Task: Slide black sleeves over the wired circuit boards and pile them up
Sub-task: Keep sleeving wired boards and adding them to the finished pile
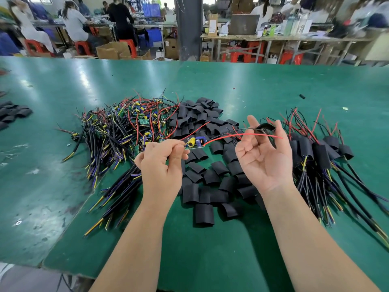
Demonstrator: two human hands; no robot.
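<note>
Bare forearms are seen reaching up from the bottom edge over the green counter [231, 81]; the main risk from this position is judged to lie in the threading; the red lead [242, 134] and the black lead [231, 130] trail loosely from the circuit board [194, 142] toward the black sleeve [265, 127], and the red one appears to run past the sleeve's mouth rather than plainly into it, so one wire could be left outside or snagged on the rim when the sleeve is drawn along; the soft sleeve could also be squashed flat by the pinch, and the tall yellow and blue components could then be caught at its opening; a hard tug on the leads could strain their joints; the left hand [162, 164] is closed, thumb and curled fingers pinching the board's cable end, with the board held out to the right, raised above the counter; the right hand [264, 157] is turned palm up, fingers loosely curled, and the sleeve is held at its fingertips, apart from the board; whether either lead is already inside the sleeve cannot be told; unsleeved boards [126, 127] are heaped at the left, loose sleeves [202, 171] lie below the hands, and finished pieces [320, 148] are piled at the right.
</note>
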